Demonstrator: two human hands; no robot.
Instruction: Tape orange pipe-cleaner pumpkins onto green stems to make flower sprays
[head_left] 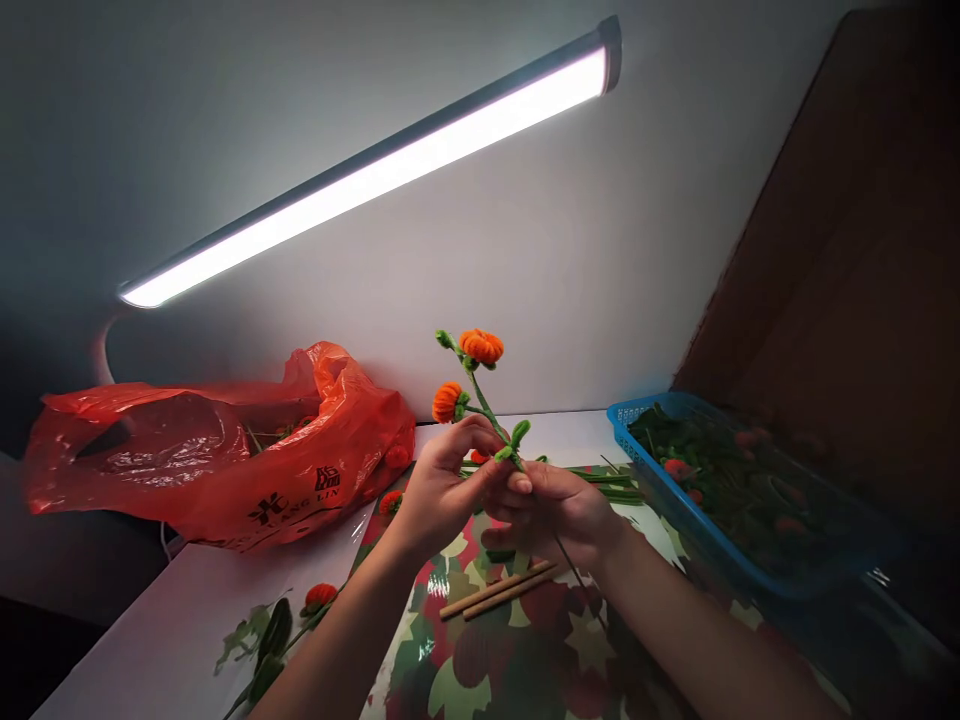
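Note:
Both hands meet in the middle of the view on a handmade fuzzy flower stem. It carries two orange pumpkin-shaped heads, a small green bud and green leaves. My left hand pinches the stem just below the side branch, near the leaves. The fingers of my right hand are closed on the stem just under the leaves, touching the left fingertips. A thin dark wire end sticks out below my right hand. Two brown sticks lie on the patterned mat below the hands.
A red plastic bag stands at left. A blue basket of greenery and orange heads is at right. An orange flower with leaves lies at lower left. Green stems rest behind the hands on the mat. A lit lamp hangs above.

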